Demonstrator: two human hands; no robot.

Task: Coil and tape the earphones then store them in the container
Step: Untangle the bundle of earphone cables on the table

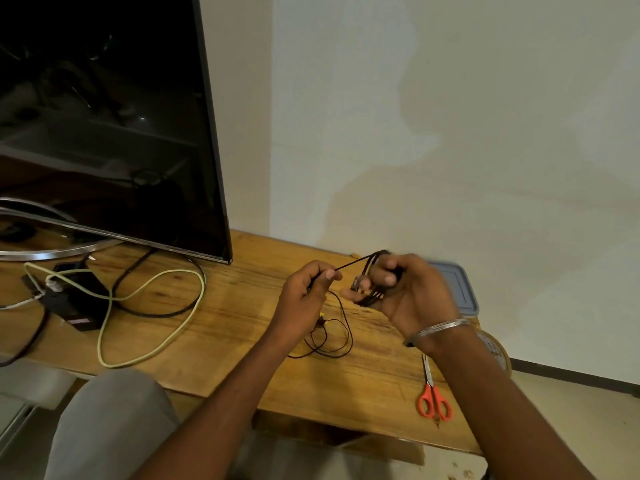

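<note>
— What's nearest on the wooden table (242, 327)?
— Orange-handled scissors (433, 393), by the near edge; a tape roll (495, 351) beyond.
— And the hands?
— The right hand (412, 299) has earphones (372, 282) looped round its fingers; the left hand (304, 296) pinches the cord taut.
— Farther back?
— A grey-lidded container (460, 285), television (110, 126), pale wall (450, 116).

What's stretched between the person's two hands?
In the head view, a taut black strand of the earphones runs from the left hand to the coil around the right hand.
</note>
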